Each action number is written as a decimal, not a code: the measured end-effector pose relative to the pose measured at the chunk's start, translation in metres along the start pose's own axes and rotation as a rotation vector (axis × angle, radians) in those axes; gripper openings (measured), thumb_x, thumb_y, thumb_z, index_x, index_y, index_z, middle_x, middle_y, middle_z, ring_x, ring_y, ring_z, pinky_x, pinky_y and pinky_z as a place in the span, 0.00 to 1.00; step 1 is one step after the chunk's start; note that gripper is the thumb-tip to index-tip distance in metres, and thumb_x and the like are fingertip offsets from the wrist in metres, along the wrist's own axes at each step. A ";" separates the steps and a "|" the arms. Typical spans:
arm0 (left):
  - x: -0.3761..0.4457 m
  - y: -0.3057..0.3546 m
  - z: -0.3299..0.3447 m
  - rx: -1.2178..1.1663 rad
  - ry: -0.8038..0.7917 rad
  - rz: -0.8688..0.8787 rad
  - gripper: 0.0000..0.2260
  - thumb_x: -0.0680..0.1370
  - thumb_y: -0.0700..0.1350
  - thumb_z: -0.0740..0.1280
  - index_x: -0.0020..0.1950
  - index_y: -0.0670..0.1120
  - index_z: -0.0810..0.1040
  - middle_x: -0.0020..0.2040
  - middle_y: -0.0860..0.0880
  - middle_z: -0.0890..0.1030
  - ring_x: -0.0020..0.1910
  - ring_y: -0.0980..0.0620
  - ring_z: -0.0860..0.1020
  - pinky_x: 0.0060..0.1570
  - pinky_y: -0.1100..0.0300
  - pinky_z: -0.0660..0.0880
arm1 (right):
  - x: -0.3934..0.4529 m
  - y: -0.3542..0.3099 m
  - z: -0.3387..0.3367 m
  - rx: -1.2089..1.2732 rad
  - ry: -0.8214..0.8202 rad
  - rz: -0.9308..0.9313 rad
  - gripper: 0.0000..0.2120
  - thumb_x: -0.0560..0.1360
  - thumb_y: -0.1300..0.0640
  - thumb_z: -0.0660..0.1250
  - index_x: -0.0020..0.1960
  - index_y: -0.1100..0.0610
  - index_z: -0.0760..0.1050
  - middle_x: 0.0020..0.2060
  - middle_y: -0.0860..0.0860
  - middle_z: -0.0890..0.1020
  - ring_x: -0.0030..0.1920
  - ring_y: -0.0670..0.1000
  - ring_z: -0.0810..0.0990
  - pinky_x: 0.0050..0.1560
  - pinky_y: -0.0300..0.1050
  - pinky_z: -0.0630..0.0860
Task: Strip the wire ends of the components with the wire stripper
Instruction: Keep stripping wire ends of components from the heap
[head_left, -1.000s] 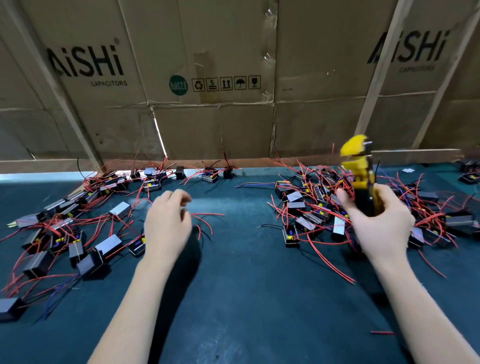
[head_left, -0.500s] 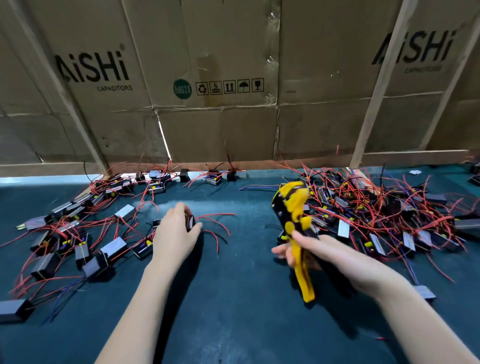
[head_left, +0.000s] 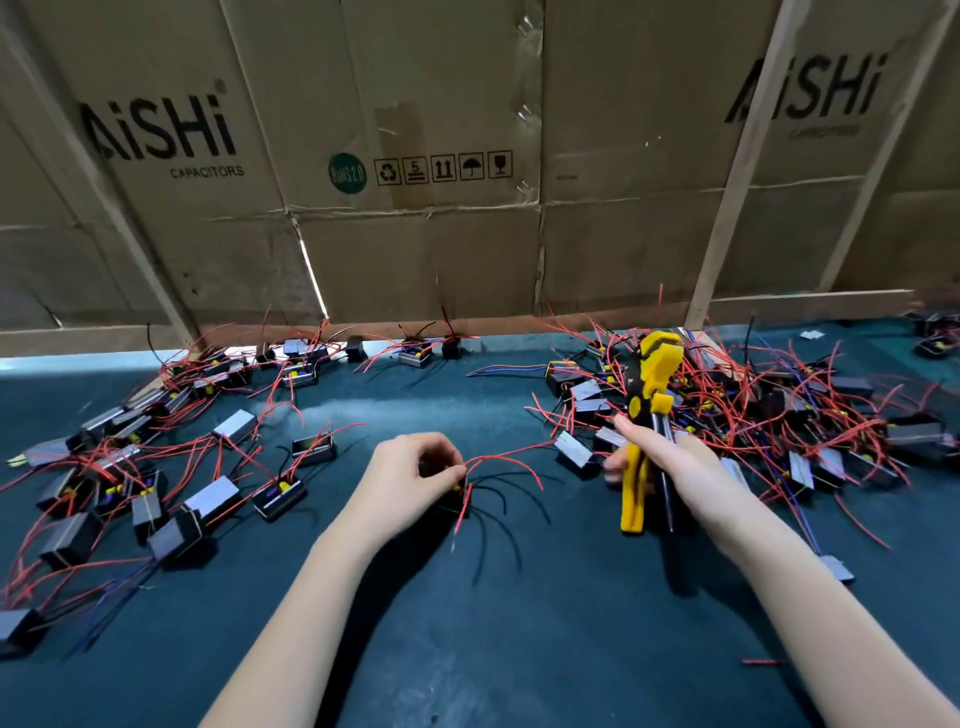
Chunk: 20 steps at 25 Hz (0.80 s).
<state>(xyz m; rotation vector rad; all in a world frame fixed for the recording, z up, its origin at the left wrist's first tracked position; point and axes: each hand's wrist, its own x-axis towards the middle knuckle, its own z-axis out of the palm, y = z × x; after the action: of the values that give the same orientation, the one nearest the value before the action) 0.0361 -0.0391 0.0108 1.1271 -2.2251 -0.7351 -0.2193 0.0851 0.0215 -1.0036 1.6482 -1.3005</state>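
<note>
Left hand: a small black component (head_left: 447, 486) is pinched by the curled fingers of the left hand (head_left: 410, 478) at mid-table, its red wires (head_left: 506, 460) and black leads fanning out to the right and toward the near edge.
Right hand: the wire stripper (head_left: 647, 415) is gripped by its yellow-and-black handles in the right hand (head_left: 670, 465), head held upright and pointing away, just right of the held component.
Gap between hands: the stripper and the red wire ends are seen near each other but apart.
Left pile: components (head_left: 156, 467) with red wires are scattered loosely along the left side, up to the far edge.
Right pile: a denser tangle of components (head_left: 779, 415) is heaped behind and beside the right hand.
Table: dark teal matting (head_left: 519, 623) is shown bare in the near middle, between the two forearms.
Far edge: the table is bounded by a wall of cardboard cartons (head_left: 415, 156) printed "AiSHi Capacitors", braced by pale wooden battens (head_left: 737, 171).
</note>
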 end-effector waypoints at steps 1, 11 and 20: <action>0.000 0.002 -0.001 0.042 0.046 0.028 0.06 0.72 0.41 0.74 0.39 0.49 0.78 0.36 0.54 0.81 0.37 0.55 0.78 0.43 0.62 0.72 | -0.001 -0.002 -0.001 0.027 -0.016 -0.007 0.26 0.62 0.34 0.75 0.36 0.59 0.80 0.38 0.55 0.85 0.45 0.58 0.85 0.59 0.61 0.77; -0.006 0.012 -0.027 -0.079 -0.348 0.272 0.09 0.72 0.37 0.74 0.47 0.50 0.86 0.43 0.56 0.85 0.42 0.57 0.80 0.45 0.63 0.75 | -0.013 -0.003 0.010 0.101 -0.258 -0.230 0.18 0.73 0.41 0.67 0.50 0.55 0.74 0.42 0.52 0.80 0.48 0.55 0.83 0.56 0.51 0.76; -0.004 0.006 -0.016 -0.073 -0.318 0.212 0.01 0.72 0.44 0.77 0.42 0.49 0.86 0.38 0.56 0.84 0.38 0.60 0.78 0.42 0.67 0.72 | -0.009 0.004 0.013 -0.910 0.413 -0.524 0.19 0.69 0.42 0.73 0.50 0.55 0.75 0.43 0.49 0.79 0.48 0.55 0.78 0.50 0.53 0.73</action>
<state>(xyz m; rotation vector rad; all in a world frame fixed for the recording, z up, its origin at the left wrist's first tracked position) 0.0451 -0.0362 0.0255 0.7655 -2.5073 -0.9488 -0.2047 0.0891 0.0169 -1.8903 2.5027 -1.0978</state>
